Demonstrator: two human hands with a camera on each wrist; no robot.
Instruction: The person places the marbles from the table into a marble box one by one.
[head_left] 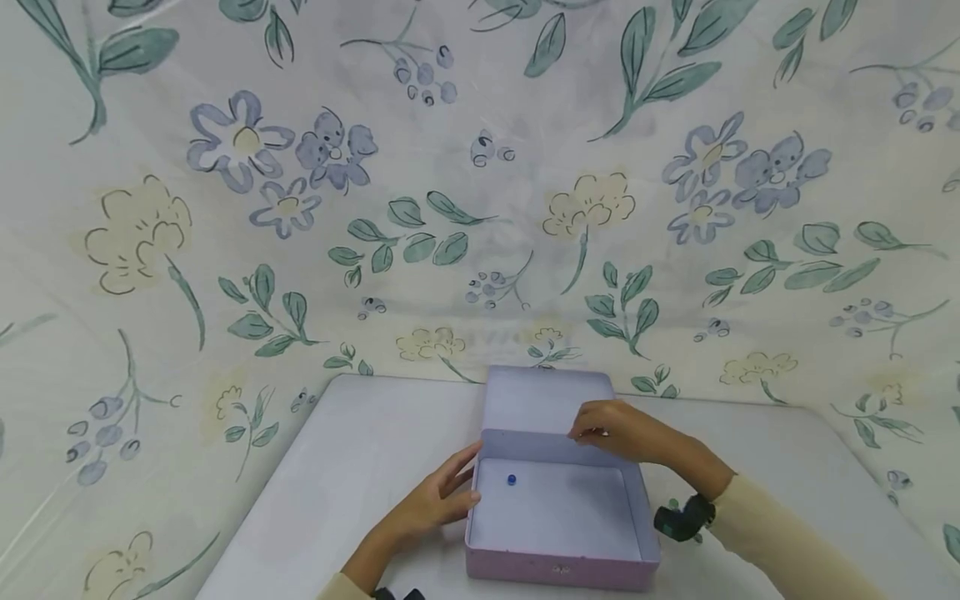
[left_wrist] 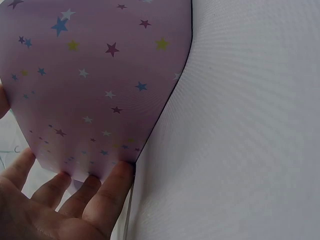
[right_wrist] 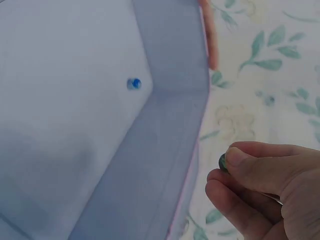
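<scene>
A pink box [head_left: 525, 562] with a star pattern on its side [left_wrist: 100, 90] sits on the table, its lid [head_left: 547, 398] raised at the back. Inside it, toward the left, lies a small blue marble [head_left: 512, 480], also visible in the right wrist view. My left hand [head_left: 427, 504] rests against the box's left side, fingertips touching the wall and fingers spread. Above the back right part of the box is my right hand [head_left: 618, 429]. Its thumb and fingers pinch a small dark green marble [right_wrist: 222, 163], partly covered by the thumb.
The white table [head_left: 315, 467] extends to both sides of the box. Behind it hangs a flower-patterned cloth [head_left: 450, 183], which also rises at the left and right. A dark wrist device [head_left: 684, 518] sits on the right wrist.
</scene>
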